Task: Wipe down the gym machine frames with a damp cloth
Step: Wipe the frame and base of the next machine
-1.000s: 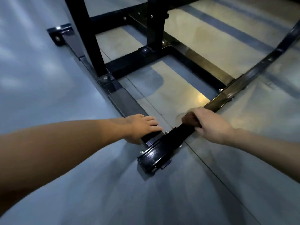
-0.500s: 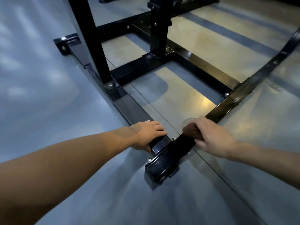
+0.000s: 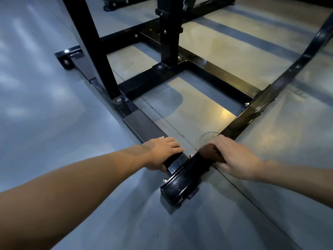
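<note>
Under the right hand [image 3: 236,157], whose grip holds it, the cloth [image 3: 209,153] is mostly hidden.

No text, label, brand, number or sign can be read anywhere on the glossy black steel gym machine frame [image 3: 182,184], on its bolted uprights, or on the shiny grey and beige floor [image 3: 54,109] it stands on.

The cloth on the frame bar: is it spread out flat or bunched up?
Bunched: the dark cloth shows as a wad gripped under the right hand against the bar.
</note>
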{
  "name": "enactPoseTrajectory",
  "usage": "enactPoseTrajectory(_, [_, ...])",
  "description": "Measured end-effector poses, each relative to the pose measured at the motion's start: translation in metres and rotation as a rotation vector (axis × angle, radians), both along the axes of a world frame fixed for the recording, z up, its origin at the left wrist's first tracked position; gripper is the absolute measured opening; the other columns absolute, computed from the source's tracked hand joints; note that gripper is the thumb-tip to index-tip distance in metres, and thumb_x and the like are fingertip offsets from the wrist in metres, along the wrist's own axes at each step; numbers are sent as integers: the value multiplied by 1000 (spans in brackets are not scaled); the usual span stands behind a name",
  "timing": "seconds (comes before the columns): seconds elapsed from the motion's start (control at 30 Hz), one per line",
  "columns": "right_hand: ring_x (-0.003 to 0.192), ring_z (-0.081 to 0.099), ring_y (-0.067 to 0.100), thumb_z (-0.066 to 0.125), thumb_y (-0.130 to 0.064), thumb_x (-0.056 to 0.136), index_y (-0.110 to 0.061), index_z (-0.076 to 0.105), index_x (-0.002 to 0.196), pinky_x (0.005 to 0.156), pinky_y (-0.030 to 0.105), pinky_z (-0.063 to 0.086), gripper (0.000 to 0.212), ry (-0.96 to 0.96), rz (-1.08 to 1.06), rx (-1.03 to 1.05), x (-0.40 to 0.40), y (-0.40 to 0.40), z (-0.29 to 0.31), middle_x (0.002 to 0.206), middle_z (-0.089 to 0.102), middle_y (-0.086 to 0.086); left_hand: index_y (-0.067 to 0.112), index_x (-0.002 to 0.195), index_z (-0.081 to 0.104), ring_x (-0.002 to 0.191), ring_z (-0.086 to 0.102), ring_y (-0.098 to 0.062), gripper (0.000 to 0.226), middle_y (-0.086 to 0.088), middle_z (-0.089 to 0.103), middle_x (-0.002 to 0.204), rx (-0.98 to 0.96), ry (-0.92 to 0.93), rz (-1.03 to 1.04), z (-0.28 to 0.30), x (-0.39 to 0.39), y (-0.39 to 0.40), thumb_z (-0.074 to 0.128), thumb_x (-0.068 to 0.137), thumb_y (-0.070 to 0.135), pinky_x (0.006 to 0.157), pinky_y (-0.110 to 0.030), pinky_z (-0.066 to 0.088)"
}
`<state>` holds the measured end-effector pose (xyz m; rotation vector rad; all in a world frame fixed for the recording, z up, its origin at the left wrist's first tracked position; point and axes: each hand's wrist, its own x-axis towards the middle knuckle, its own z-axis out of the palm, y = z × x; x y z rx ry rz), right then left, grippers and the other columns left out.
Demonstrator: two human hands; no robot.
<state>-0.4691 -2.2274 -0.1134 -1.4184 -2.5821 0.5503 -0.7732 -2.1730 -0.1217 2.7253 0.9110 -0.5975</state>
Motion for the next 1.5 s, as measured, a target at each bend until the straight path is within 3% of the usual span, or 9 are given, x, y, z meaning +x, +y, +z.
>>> enactPoseTrajectory(0.13, [122,52,26,66,-24,83,-36,39,138,93,50,53,62,-32,-187,3,-19,7,-5,133,44,-5,25,162,21,149,21,-19,102,3,30,157,14,17,-15,3,2,0,81,83,48,122,-47,26])
enactPoseTrajectory(0.37, [113,54,19,64,-29,81,-40,40,136,85,44,54,61,-59,167,-90,-13,-13,-1,123,46,-9,23,162,20,150,21,-19,99,4,30,159,30,37,-22,7,5,-3,78,86,48,121,-41,29])
enactPoseTrajectory(0.57, [118,51,22,67,-20,85,-39,37,133,83,43,53,59,-109,-89,19,-19,14,9,126,43,-7,25,161,23,149,21,-19,98,5,30,158,17,43,-7,13,7,-3,79,85,47,120,-41,31])
enactPoseTrajectory(0.77, [112,53,20,54,-28,81,-35,38,140,83,44,55,62,-53,329,-105,-31,-30,6,128,44,-7,25,162,23,150,21,-18,97,5,29,160,25,51,0,17,9,-6,78,86,48,114,-35,32])
enactPoseTrajectory(0.9, [116,54,25,43,-44,76,-39,39,136,85,52,55,60,-74,72,-21,-4,2,10,131,46,-6,26,161,24,149,21,-17,96,7,29,159,23,60,8,21,9,-5,79,85,48,107,-34,37])
enactPoseTrajectory(1.0, [122,50,27,62,-26,78,-37,37,135,88,53,55,62,-85,-24,-1,-29,2,8,131,45,-1,26,160,25,148,22,-17,97,8,30,158,35,61,3,22,10,-5,80,84,49,103,-34,40])
enactPoseTrajectory(1.2, [110,51,24,68,-14,74,-34,36,139,81,46,54,75,-107,362,-70,-62,-50,5,129,42,-4,26,160,24,150,19,-15,95,9,29,161,35,54,17,20,9,-6,79,86,47,108,-31,35])
enactPoseTrajectory(1.4, [115,54,31,70,-21,83,-34,40,129,81,52,56,56,-134,-48,5,-32,6,13,124,45,0,26,162,22,151,18,-15,97,8,27,162,22,41,14,23,6,-7,78,86,48,106,-30,34])
enactPoseTrajectory(1.5, [113,53,33,70,-15,82,-33,34,127,80,51,55,60,-75,52,-15,-75,-14,11,124,45,4,26,160,25,149,21,-14,96,8,30,160,34,27,18,23,7,-7,79,85,51,104,-28,33])
